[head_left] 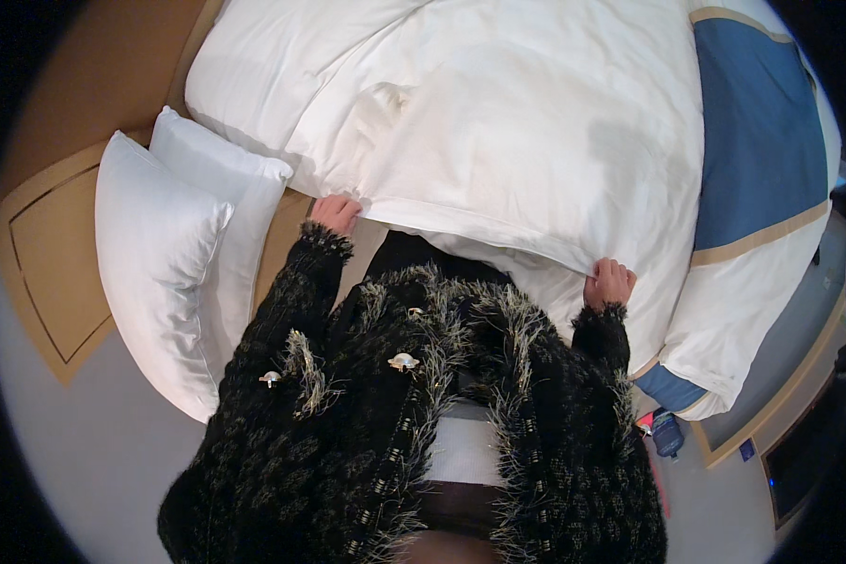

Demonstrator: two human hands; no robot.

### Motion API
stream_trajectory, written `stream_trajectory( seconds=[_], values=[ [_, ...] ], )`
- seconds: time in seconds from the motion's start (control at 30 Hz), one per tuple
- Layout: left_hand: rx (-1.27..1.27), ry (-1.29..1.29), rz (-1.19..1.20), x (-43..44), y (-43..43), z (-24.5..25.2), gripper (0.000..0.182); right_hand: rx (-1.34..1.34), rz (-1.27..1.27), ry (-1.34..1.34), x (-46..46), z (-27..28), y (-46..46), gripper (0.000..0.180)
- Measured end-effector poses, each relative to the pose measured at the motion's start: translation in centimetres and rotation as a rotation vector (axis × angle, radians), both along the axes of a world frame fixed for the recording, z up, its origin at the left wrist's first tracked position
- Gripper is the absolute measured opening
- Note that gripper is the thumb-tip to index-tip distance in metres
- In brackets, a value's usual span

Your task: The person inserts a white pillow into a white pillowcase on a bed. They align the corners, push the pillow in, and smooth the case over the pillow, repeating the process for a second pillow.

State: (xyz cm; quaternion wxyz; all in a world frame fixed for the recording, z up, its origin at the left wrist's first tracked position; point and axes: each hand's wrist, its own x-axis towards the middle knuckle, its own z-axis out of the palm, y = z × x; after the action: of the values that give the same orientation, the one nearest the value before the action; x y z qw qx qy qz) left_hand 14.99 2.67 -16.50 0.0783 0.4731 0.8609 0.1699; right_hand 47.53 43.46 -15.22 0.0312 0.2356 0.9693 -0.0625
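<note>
A white duvet (507,134) covers the bed before me, its near edge lifted between my two hands. My left hand (336,211) grips that edge at the side by the pillows. Farther right, my right hand (609,283) has its fingers curled around the same edge. Between them the hem runs nearly straight, with a shaded gap and more white cloth under it. A blue bed runner (761,141) with tan borders lies across the duvet at the right.
Two white pillows (158,275) stand on edge at my left, against a tan panelled piece (56,247) and a brown headboard (106,84). On the grey floor at the right is a blue bottle-like object (667,433). A dark screen (804,444) sits beyond it.
</note>
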Motion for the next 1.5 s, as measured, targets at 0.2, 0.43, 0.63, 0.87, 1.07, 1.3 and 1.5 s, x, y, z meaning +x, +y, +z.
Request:
stream_trajectory(
  seconds=[0.2,0.43,0.63,0.87,1.07,1.3,1.5],
  values=[
    [0.049,-0.203,0.272,1.1,-1.4,-4.8,0.016,-0.034,-0.078,-0.183,0.4,-4.7,-0.2,0.020],
    [0.284,-1.141,1.458,3.0,1.3,-5.4,0.041,-0.055,-0.156,-0.214,-1.4,-2.8,-0.9,0.026],
    [0.562,-1.274,1.550,3.7,2.1,-5.8,0.055,-0.217,0.064,0.226,-7.7,1.0,-2.3,0.025],
    [1.076,-1.603,1.362,3.6,1.5,-7.0,0.048,-0.528,0.435,0.242,-17.0,1.4,-7.1,0.018],
    [0.913,-1.628,1.249,3.5,3.8,-2.0,0.046,-0.678,0.645,0.170,-22.1,3.6,-13.2,0.031],
    [0.944,-1.557,0.974,4.3,9.9,6.8,0.042,-0.830,0.638,0.458,-23.6,6.5,-13.9,0.040],
    [0.895,-1.597,0.892,4.2,10.6,9.7,0.036,-1.087,0.415,0.475,-23.6,8.5,-13.2,0.017]
  ],
)
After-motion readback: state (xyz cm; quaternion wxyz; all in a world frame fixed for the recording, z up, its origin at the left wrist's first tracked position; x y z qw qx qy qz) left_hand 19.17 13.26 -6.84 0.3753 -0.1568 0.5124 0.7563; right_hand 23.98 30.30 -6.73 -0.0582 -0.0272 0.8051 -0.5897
